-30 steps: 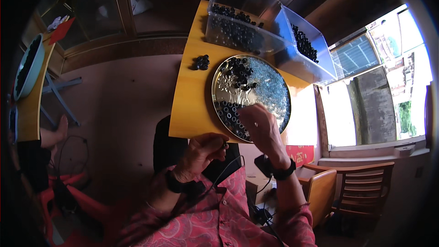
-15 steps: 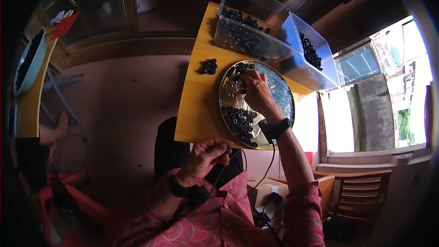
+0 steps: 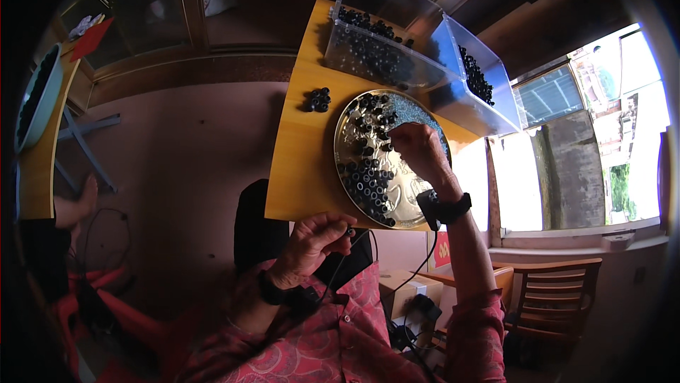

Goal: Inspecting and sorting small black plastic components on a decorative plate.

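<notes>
My left hand (image 3: 316, 243) is closed in a pinch near the table's front edge. Between its thumb and forefinger is a small black ring-shaped part (image 3: 350, 231). Over the right half of a round gold metal tray (image 3: 401, 220), my right hand (image 3: 421, 153) has its fingers curled together. What they hold, if anything, is hidden. Loose black ring-shaped parts (image 3: 368, 183) lie across the tray's left side, several with their round openings facing up. Tiny clear bluish pieces (image 3: 413, 110) cover the tray's far right, partly behind my right hand.
A small pile of black parts (image 3: 319, 99) sits left of the tray on the yellow table (image 3: 290, 163). Behind stand clear plastic bins (image 3: 397, 57) with more black parts. At far left, another table bears a light-blue basin (image 3: 44, 103). Cables hang from both wrists.
My right hand has moved right and slightly nearer over the tray, uncovering black parts at its far left. My left hand keeps its pinch. The whole view has shifted slightly.
</notes>
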The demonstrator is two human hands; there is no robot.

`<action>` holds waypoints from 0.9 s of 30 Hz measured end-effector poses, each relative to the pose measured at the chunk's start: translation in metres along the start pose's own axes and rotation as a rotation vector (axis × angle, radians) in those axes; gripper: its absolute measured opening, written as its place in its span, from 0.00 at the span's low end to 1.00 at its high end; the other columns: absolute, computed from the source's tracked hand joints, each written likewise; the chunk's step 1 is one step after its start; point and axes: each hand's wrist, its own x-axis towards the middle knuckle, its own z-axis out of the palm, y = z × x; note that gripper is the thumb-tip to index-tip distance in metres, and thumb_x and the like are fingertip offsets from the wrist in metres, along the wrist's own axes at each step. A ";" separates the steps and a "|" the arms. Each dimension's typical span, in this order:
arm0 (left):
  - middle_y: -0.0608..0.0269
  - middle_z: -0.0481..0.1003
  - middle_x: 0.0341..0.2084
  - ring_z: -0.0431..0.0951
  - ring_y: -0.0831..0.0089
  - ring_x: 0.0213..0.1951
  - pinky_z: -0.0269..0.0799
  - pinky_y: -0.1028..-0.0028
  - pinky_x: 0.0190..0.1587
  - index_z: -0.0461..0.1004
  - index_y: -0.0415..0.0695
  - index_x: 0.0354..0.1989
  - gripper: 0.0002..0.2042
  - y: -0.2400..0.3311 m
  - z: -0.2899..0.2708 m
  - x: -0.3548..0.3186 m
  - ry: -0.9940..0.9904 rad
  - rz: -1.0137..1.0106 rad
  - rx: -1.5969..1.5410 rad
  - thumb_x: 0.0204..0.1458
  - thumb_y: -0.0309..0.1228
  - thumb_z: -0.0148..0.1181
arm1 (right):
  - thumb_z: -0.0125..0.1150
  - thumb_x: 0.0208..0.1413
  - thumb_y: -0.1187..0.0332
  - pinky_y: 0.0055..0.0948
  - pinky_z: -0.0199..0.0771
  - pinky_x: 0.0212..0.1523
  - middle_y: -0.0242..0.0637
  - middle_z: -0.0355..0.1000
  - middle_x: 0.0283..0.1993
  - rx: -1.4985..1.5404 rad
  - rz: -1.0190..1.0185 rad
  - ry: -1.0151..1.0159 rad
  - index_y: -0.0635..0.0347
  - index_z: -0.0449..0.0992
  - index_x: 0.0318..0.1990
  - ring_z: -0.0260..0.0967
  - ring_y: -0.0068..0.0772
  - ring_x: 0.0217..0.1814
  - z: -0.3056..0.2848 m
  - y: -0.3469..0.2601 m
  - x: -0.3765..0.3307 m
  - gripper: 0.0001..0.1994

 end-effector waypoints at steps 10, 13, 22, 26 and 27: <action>0.62 0.77 0.32 0.77 0.79 0.30 0.75 0.78 0.35 0.76 0.39 0.44 0.10 0.004 0.003 -0.002 0.022 -0.005 0.007 0.58 0.31 0.58 | 0.58 0.49 0.71 0.39 0.73 0.46 0.47 0.74 0.39 -0.050 -0.181 0.048 0.63 0.79 0.38 0.72 0.50 0.42 0.048 -0.006 0.039 0.10; 0.62 0.77 0.32 0.77 0.79 0.30 0.75 0.78 0.35 0.75 0.39 0.44 0.10 0.004 0.001 -0.003 0.020 -0.003 -0.007 0.58 0.31 0.57 | 0.59 0.48 0.69 0.40 0.72 0.47 0.47 0.74 0.40 -0.107 -0.128 0.147 0.61 0.79 0.41 0.72 0.50 0.44 0.062 -0.009 0.048 0.12; 0.61 0.77 0.32 0.78 0.78 0.30 0.76 0.78 0.35 0.75 0.38 0.45 0.11 0.002 -0.002 -0.002 0.014 -0.005 -0.019 0.58 0.31 0.57 | 0.61 0.44 0.64 0.43 0.71 0.45 0.45 0.71 0.42 -0.175 -0.009 0.073 0.56 0.80 0.38 0.70 0.48 0.47 0.066 -0.010 0.053 0.13; 0.61 0.77 0.32 0.78 0.78 0.30 0.76 0.78 0.35 0.75 0.38 0.45 0.11 0.003 0.000 -0.003 0.022 -0.013 -0.017 0.58 0.31 0.57 | 0.63 0.43 0.63 0.42 0.71 0.44 0.44 0.71 0.40 -0.168 0.017 0.082 0.55 0.80 0.36 0.70 0.47 0.46 0.063 -0.010 0.050 0.12; 0.61 0.77 0.32 0.78 0.78 0.30 0.76 0.78 0.35 0.75 0.38 0.45 0.11 0.003 -0.001 -0.002 0.020 -0.014 -0.017 0.58 0.31 0.57 | 0.63 0.43 0.63 0.42 0.71 0.44 0.44 0.71 0.40 -0.168 0.016 0.081 0.55 0.80 0.36 0.70 0.47 0.46 0.064 -0.009 0.049 0.12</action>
